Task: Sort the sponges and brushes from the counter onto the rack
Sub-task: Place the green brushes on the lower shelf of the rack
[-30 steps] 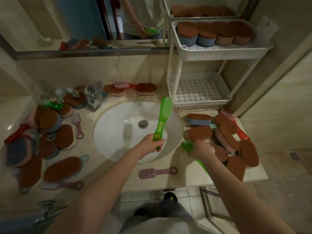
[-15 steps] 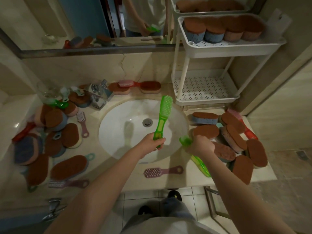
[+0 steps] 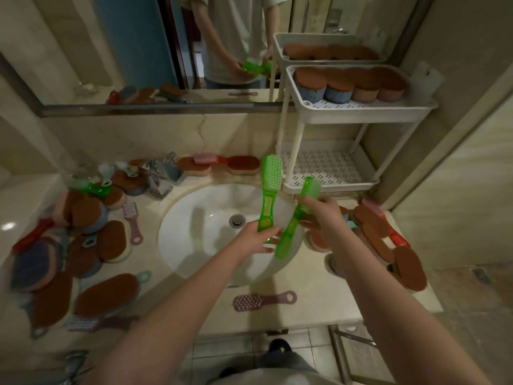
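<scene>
1. Left grip (image 3: 256, 240) is wrapped round the handle end of the left brush (image 3: 269, 187). The brush stands upright, head at 12 o'clock, bristles facing right.
2. Right grip (image 3: 323, 218) pinches the right brush (image 3: 297, 218) just below its head. The head points to 1 o'clock and the handle slants down to 7 o'clock.
3. Both brushes are green and held in the air over the 3 o'clock side of the sink (image 3: 200, 218). The right brush's handle tip is just beside the left fingers (image 3: 270, 240) (contact: cannot tell).
4. The rack (image 3: 361, 115) stands on the desk (image 3: 305, 312) at 1 o'clock from the sink. Its top shelf carries a row of four sponges (image 3: 338, 81) on edge. The lower shelf (image 3: 327, 165) sits just behind the two brush heads.
5. On the desk:
   - Right pile (image 3: 383, 240) of sponges at 3 o'clock, partly hidden by the right arm.
   - Left pile (image 3: 83, 245) of sponges and brushes at 9 o'clock.
   - Pink brush (image 3: 261, 301) lying flat at 6 o'clock, bristles up.
   - Tap (image 3: 161, 173) at 11 o'clock.
</scene>
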`<act>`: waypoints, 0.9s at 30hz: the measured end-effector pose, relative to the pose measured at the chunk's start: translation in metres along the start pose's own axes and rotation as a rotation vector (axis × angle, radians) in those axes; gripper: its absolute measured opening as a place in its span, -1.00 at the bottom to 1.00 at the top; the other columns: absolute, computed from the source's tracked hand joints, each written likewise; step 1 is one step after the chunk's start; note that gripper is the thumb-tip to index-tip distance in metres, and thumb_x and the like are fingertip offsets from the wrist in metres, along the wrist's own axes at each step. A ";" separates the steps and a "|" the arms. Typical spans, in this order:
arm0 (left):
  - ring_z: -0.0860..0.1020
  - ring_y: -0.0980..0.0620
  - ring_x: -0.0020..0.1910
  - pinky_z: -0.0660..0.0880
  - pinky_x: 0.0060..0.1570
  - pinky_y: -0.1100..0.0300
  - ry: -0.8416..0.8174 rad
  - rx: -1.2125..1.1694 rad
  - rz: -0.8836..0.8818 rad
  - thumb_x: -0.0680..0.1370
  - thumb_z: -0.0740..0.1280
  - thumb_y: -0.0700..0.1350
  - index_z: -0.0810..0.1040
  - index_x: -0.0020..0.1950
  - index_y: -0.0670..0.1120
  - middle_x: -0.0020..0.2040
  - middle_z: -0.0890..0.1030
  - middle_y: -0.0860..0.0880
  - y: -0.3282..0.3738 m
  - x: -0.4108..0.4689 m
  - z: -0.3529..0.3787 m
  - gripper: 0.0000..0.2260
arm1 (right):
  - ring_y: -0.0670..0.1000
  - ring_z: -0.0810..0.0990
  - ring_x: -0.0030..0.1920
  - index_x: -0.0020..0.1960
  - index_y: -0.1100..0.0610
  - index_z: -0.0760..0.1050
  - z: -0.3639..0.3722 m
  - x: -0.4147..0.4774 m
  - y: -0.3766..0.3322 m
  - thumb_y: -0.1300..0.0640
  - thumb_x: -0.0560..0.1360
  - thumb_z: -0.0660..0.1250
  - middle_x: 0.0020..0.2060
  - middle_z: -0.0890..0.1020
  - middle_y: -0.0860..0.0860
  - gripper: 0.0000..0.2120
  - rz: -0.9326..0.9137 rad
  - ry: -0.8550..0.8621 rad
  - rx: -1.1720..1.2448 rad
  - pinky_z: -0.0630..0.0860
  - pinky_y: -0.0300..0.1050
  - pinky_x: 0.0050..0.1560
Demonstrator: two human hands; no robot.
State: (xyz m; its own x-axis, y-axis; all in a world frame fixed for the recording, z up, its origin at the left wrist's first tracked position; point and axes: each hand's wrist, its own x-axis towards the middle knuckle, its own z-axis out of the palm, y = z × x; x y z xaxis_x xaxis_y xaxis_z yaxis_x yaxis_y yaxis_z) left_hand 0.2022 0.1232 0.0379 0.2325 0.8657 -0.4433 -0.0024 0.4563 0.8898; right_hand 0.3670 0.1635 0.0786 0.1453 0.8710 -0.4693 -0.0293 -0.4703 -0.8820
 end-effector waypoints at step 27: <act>0.59 0.02 -0.30 0.57 -0.41 0.26 0.197 -0.111 0.104 0.56 0.27 -0.26 0.50 -0.07 -0.18 -0.21 0.60 -0.10 0.013 0.005 0.019 -0.96 | -0.02 0.55 -0.11 -0.14 0.08 0.52 0.003 -0.009 0.032 0.08 0.54 0.33 -0.19 0.60 0.01 -0.89 -0.123 -0.173 -0.158 0.44 -0.11 -0.07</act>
State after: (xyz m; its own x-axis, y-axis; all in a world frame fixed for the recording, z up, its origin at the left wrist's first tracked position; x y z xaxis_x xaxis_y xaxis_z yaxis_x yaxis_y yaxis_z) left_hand 0.2216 0.1296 0.0490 0.0315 0.9275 -0.3724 -0.1260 0.3733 0.9191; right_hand 0.3617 0.1415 0.0547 -0.0333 0.9281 -0.3708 0.1345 -0.3635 -0.9218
